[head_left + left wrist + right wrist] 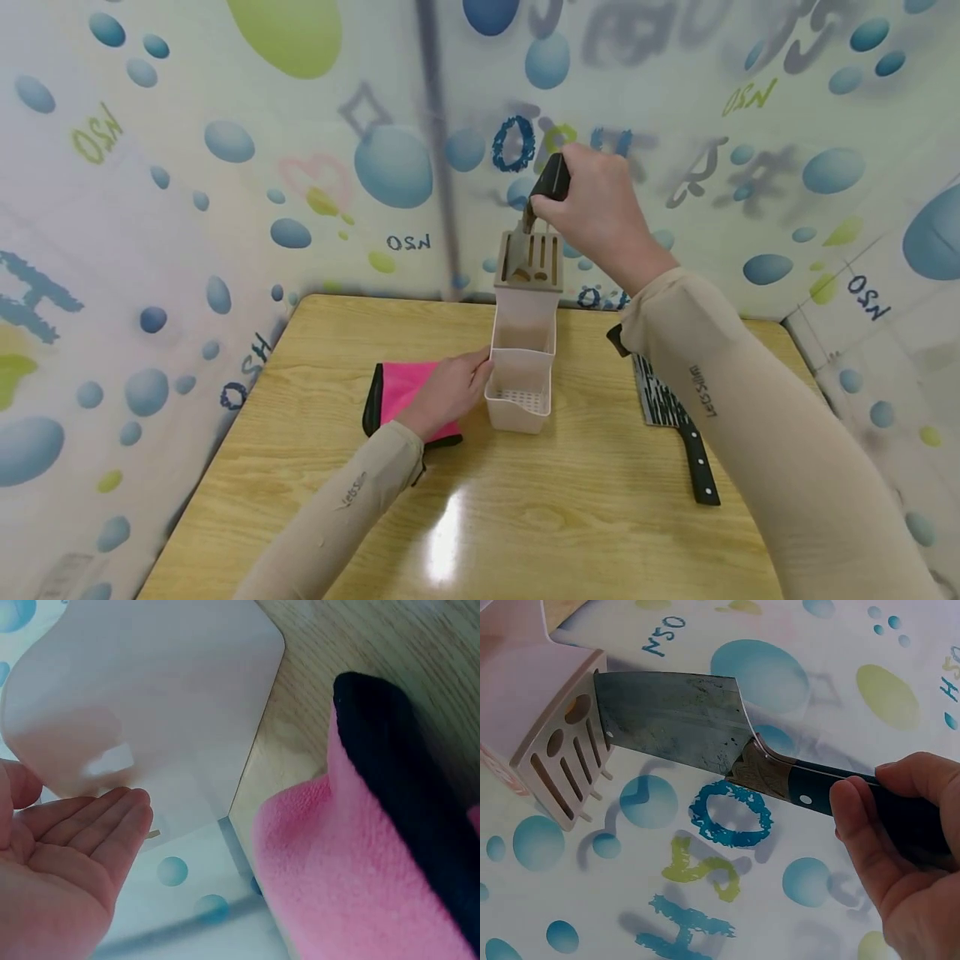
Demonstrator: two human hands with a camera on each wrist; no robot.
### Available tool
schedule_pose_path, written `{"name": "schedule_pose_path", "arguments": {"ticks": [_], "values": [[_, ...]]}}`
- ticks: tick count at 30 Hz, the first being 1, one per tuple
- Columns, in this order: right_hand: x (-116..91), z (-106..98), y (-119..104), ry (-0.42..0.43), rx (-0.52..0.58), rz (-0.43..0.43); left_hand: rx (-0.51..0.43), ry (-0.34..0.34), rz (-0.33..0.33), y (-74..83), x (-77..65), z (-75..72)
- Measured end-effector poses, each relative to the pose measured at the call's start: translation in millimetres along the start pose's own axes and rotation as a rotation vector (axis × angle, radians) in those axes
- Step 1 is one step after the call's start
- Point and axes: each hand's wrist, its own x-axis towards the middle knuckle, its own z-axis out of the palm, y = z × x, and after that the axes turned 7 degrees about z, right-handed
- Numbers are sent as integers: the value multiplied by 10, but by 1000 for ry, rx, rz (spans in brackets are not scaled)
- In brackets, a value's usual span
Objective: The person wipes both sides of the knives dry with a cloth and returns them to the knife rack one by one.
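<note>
A pale knife holder point(523, 321) stands upright on the wooden table, with a beige slotted top point(551, 258) and two open compartments in front. My right hand point(600, 200) grips the black handle of a kitchen knife point(675, 720) above it. The broad blade points down, its end right at the outermost slot of the top. My left hand point(446, 392) is at the holder's left side, low down, with fingers point(124, 825) straight along the wall. Beside that hand lies a folded pink cloth point(401, 385) with black edging, partly under the forearm.
A cleaver point(699, 462) with a black riveted handle lies on the table point(585, 517) to the right, its blade partly hidden by my right sleeve. Close behind the holder rises a wall covering point(360, 275) printed with blue and green spots.
</note>
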Motion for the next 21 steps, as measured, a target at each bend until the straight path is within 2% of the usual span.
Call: {"name": "schedule_pose_path", "arguments": {"ticks": [14, 21], "values": [[170, 99, -6, -78, -10, 30, -168, 10, -110, -30, -15, 24], [267, 150, -32, -119, -37, 43, -154, 5, -117, -32, -8, 20]]}}
